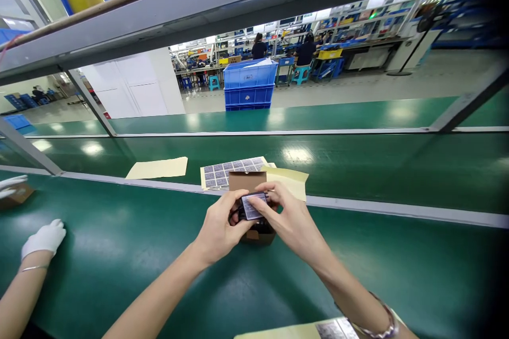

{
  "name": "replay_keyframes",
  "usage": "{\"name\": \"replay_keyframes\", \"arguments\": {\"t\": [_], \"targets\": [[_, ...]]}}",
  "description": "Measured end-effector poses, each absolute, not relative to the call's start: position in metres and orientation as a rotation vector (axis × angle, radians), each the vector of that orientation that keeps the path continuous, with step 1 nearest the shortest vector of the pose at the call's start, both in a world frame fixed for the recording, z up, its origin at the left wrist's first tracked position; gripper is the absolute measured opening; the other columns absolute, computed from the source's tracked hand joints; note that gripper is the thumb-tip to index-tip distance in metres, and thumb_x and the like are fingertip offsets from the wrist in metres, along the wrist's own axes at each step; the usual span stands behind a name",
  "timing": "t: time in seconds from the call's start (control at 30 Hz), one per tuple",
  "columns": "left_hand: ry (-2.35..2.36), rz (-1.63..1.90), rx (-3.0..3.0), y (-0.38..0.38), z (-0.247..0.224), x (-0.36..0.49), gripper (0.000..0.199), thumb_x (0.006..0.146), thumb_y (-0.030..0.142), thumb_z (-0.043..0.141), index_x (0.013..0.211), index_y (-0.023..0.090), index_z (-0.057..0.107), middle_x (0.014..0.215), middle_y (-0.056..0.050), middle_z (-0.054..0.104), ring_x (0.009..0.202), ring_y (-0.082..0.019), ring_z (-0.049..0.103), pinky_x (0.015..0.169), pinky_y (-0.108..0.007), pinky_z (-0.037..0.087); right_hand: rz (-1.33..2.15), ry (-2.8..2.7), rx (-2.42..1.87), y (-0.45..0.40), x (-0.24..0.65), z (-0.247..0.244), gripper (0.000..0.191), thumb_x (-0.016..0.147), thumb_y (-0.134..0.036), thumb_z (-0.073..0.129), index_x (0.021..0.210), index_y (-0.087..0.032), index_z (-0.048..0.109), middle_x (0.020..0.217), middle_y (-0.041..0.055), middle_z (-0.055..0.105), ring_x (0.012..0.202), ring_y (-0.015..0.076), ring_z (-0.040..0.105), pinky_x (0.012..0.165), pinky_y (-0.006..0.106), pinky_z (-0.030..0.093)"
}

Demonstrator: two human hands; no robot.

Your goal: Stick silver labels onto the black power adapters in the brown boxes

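Between my hands is a small black box-shaped device (239,211) with a grey printed label (253,210) on its upper face. My left hand (220,228) grips its left side, thumb below and fingers above. My right hand (292,222) rests its thumb on the label, fingers curled at the device's far right edge. Directly beneath stands an open brown cardboard box (260,238), its lid flap (247,180) raised behind; dark contents show inside, partly hidden by my hands. Behind it lie label sheets (222,174) and a yellowish backing sheet (292,183).
Another person's white-gloved hand (44,238) rests on the green bench at left, near a brown box (16,197). A blank yellowish sheet (158,168) lies behind the bench ledge. Another label sheet (302,330) is at the front edge. A metal shelf beam (167,26) crosses overhead.
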State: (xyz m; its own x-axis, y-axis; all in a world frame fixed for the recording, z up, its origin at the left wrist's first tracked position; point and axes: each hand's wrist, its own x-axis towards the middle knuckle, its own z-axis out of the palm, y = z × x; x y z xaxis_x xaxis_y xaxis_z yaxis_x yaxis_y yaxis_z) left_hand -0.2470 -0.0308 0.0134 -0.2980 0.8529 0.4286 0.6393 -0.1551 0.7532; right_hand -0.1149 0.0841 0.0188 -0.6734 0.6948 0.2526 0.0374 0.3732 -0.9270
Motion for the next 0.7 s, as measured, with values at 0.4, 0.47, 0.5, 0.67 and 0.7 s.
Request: {"name": "replay_keyframes", "arguments": {"t": [0.4,0.47,0.5,0.67,0.7], "targets": [[1.954,1.338,1.728,-0.028,0.004,-0.247,0.042,0.087,0.016,0.062,0.128,0.022,0.053,0.106,-0.005,0.067,0.071,-0.014,0.059,0.070,-0.027,0.051,1.352,-1.894,-0.592,0.066,-0.111,-0.004,0.038,0.102,-0.051,0.037,0.113,-0.020,0.056,0.097,0.0050,0.071,0.083,0.0183,0.068,0.075,0.028,0.053],[1.963,1.324,1.774,-0.026,0.003,-0.246,0.043,0.088,0.015,0.057,0.130,0.023,0.050,0.114,-0.007,0.065,0.086,-0.017,0.064,0.079,-0.029,0.053,1.302,-1.913,-0.599,0.065,-0.114,-0.005,0.033,0.100,-0.048,0.046,0.117,-0.020,0.052,0.101,0.0059,0.072,0.085,0.0186,0.069,0.074,0.028,0.054],[1.969,1.319,1.789,-0.025,0.002,-0.245,0.043,0.088,0.015,0.055,0.130,0.023,0.049,0.119,-0.007,0.064,0.094,-0.019,0.065,0.084,-0.031,0.053,1.274,-1.932,-0.597,0.065,-0.115,-0.005,0.031,0.099,-0.045,0.050,0.118,-0.020,0.051,0.103,0.0059,0.072,0.086,0.0185,0.070,0.074,0.028,0.054],[2.092,0.868,1.883,-0.008,0.002,-0.251,0.035,0.090,0.025,0.048,0.125,0.021,0.046,0.113,-0.011,0.069,0.097,-0.026,0.069,0.083,-0.038,0.054,1.038,-2.084,-0.608,0.074,-0.100,-0.001,0.020,0.100,-0.033,0.048,0.109,-0.021,0.062,0.099,0.0027,0.075,0.087,0.0178,0.071,0.076,0.028,0.056],[2.117,0.708,1.948,-0.004,0.002,-0.258,0.034,0.090,0.026,0.045,0.124,0.020,0.046,0.109,-0.012,0.070,0.094,-0.028,0.069,0.081,-0.039,0.054,0.958,-2.090,-0.646,0.074,-0.087,0.001,0.023,0.101,-0.031,0.046,0.113,-0.021,0.063,0.105,0.0049,0.075,0.094,0.0196,0.070,0.083,0.032,0.055]]}}
